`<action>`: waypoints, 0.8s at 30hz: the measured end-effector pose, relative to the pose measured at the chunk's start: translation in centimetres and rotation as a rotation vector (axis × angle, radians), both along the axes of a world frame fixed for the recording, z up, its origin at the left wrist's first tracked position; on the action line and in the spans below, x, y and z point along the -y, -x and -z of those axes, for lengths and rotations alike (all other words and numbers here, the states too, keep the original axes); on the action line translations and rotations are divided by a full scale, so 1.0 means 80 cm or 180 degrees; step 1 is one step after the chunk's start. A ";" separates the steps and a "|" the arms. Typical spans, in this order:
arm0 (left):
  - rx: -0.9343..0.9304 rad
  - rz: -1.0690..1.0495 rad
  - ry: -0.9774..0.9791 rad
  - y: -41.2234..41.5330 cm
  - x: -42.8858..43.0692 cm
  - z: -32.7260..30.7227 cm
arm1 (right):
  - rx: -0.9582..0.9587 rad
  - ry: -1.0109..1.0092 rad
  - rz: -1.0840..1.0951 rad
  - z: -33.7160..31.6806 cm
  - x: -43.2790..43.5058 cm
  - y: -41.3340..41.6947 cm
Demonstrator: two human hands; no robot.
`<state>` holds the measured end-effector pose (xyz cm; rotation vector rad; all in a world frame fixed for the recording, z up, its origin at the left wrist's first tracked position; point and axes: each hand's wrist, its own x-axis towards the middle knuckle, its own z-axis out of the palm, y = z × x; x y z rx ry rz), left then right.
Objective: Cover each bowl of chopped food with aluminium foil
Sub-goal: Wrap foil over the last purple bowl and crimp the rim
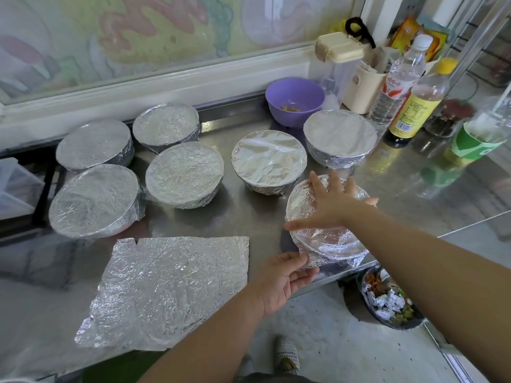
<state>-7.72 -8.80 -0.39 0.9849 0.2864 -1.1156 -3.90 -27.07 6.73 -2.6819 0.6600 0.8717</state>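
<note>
Pressing right hand [330, 201], fingers splayed flat, atop the foil [301, 200] on the bowl [331, 247] at the counter [249, 217] edge, while gripping the foil's near side in left hand [284, 277], fingers curled.

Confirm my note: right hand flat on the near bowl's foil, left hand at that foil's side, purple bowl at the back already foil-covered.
Not quite. In the head view the purple bowl is uncovered, open, with a few bits of food inside. The rest stands: right hand flat on the near bowl's foil, left hand pinching it at the side.
</note>
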 end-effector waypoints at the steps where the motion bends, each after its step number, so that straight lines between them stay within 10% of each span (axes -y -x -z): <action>1: -0.0020 -0.0024 -0.0016 0.001 0.001 0.001 | 0.0005 -0.0005 0.0007 -0.001 0.000 0.000; 15: 0.0394 0.0044 -0.0883 -0.014 0.030 -0.013 | 0.0013 0.0020 -0.0013 0.000 -0.001 0.002; 24: 0.0660 0.0697 -0.0131 -0.022 -0.007 -0.009 | 0.0001 -0.0006 -0.0027 0.001 0.000 0.002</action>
